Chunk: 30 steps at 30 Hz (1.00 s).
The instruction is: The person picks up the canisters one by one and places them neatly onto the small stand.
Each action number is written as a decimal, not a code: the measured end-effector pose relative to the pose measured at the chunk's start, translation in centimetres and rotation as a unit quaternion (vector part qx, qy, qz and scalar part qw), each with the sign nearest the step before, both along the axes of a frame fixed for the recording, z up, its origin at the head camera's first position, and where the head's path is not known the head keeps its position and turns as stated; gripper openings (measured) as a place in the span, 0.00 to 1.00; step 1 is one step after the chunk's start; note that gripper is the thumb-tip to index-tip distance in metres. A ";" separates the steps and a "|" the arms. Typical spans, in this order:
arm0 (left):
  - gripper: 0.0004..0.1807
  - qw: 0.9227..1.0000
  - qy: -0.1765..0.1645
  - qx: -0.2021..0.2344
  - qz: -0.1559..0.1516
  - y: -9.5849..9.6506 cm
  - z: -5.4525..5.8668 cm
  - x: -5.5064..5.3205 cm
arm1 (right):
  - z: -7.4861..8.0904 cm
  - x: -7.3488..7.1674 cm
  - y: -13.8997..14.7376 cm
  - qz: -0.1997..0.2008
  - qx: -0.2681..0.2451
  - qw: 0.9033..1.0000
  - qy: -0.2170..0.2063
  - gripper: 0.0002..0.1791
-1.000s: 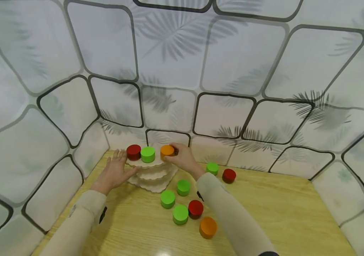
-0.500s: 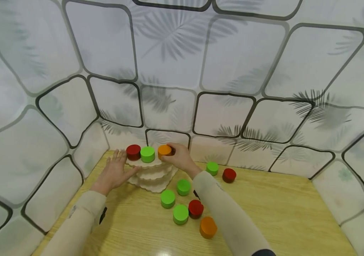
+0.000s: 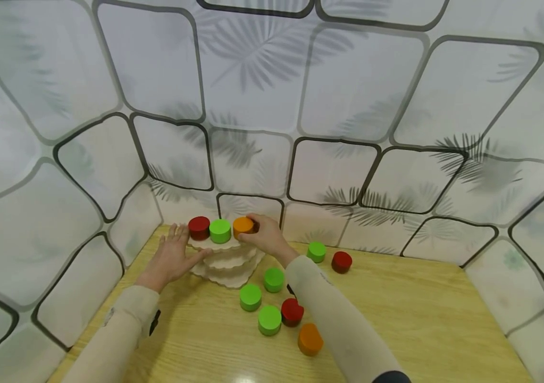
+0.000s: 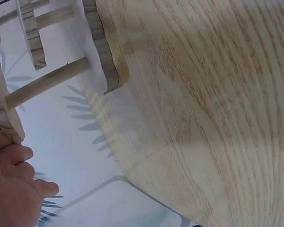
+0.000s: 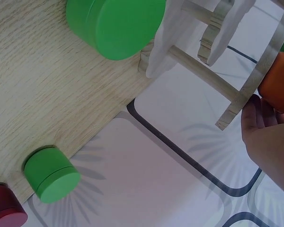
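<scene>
A white three-tier wooden stand (image 3: 232, 277) with scalloped edges and round posts is against the wall. On its top tier a red round tin (image 3: 199, 227), a green round tin (image 3: 220, 231) and an orange round tin (image 3: 242, 226) form a row. My right hand (image 3: 268, 237) pinches the orange tin at the right end, close beside the green one. My left hand (image 3: 170, 256) rests at the top tier's left edge by the red tin, fingers extended and thumb spread along the front. In the left wrist view, that hand (image 4: 16, 189) touches the tier edge (image 4: 9, 120).
Loose on the wooden table (image 3: 396, 314) are several green tins (image 3: 250, 297), two red tins (image 3: 292, 312) (image 3: 342, 262) and an orange tin (image 3: 310, 339), partly behind the right sleeve (image 3: 343, 324). Patterned cloth walls (image 3: 339, 170) enclose the table's back and sides.
My right hand has slid the orange tin a little left along the top tier, narrowing the gap to the green tin. My left hand has stayed in place.
</scene>
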<state>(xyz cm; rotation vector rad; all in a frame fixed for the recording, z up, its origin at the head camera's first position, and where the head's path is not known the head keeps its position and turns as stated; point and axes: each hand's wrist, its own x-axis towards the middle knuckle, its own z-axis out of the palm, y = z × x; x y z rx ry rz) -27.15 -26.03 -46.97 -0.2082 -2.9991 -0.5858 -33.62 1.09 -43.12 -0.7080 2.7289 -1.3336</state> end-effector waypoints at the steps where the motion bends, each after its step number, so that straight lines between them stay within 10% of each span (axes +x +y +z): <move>1: 0.61 1.000 0.000 0.000 0.000 0.0 0.0 0.0 | 0.0 0.0 0.0 0.001 -0.001 1.000 -0.001 0.32; 30: 0.60 1.000 0.005 0.010 -0.002 0.1 0.1 0.1 | 0.0 0.2 -0.3 0.000 0.000 1.000 -0.005 0.35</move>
